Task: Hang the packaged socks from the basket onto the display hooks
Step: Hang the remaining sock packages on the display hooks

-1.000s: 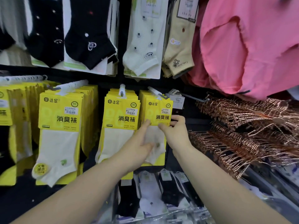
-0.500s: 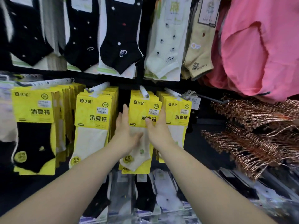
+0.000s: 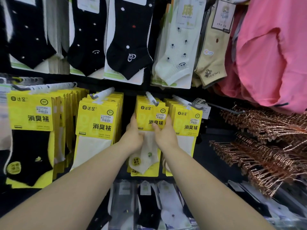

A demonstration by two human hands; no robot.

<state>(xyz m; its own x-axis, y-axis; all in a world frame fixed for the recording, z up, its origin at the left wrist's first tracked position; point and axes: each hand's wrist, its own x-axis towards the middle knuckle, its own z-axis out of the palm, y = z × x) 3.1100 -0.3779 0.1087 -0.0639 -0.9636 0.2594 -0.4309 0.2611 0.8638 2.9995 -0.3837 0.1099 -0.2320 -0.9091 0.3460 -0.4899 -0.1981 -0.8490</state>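
A stack of yellow packs of white socks hangs on a white display hook in the middle of the wall. My left hand grips the stack's left edge, fingers reaching behind it. My right hand holds the right edge, thumb pressed on the front card. Further yellow stacks hang on hooks to the left and right. The basket is out of view.
Black and cream socks hang on the row above. Pink garments hang at upper right. Copper-coloured hangers lie piled at right, under a bare hook. Clear-packed socks fill a lower row.
My hands left the right-hand stack and went to the middle one, then slid up to hold its front card at both edges. The view shifted toward the middle stack.
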